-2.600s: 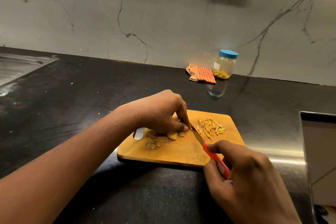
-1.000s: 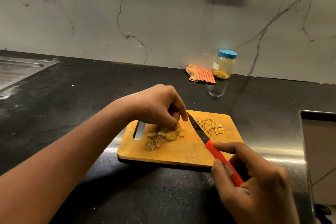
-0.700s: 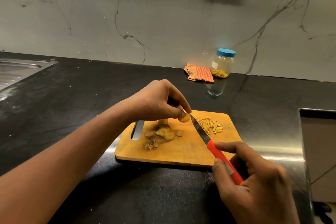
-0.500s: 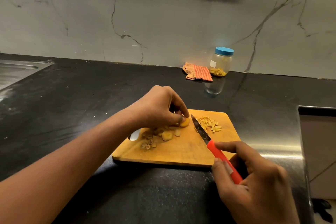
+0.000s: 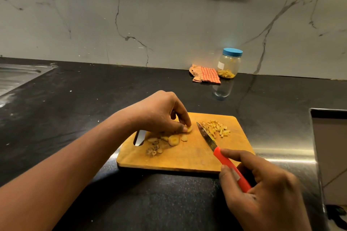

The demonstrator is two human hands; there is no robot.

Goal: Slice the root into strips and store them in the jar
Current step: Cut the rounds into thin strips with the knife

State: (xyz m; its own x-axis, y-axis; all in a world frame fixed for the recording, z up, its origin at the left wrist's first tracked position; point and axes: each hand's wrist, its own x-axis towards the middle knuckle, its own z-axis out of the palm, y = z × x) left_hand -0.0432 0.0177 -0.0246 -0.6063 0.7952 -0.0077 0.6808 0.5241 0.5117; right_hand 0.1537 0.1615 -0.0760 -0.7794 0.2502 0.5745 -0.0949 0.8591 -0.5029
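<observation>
1. A small yellow piece of root [image 5: 189, 129] sits on the cutting board [image 5: 187, 159]. The left hand [image 5: 161, 112] pinches it between thumb and fingertips, with the fingers curled down over it.
2. Just beneath that hand lie a few round root slices [image 5: 173, 140]. Closer to the person is a little heap of brownish peel scraps [image 5: 153, 151].
3. To the right of the left hand, beyond the blade, a pile of cut strips [image 5: 216, 129] rests on the far right part of the board.
4. The right hand [image 5: 262, 189] grips the orange handle of a knife [image 5: 208, 139], with the forefinger laid along the handle. The blade slants toward the left hand's fingertips, and its tip is just beside the pinched piece.
5. The board lies on a black surface [image 5: 75, 99], and its slot handle shows at the left wrist.
6. Well beyond both hands, against the marble wall [image 5: 150, 24], stands the jar [image 5: 229, 63]. Its blue lid is on and there are yellow strips at the bottom. A checked orange cloth [image 5: 205, 74] lies just to its left.
7. Far to the left of the left arm is a steel draining board [image 5: 16, 75].
</observation>
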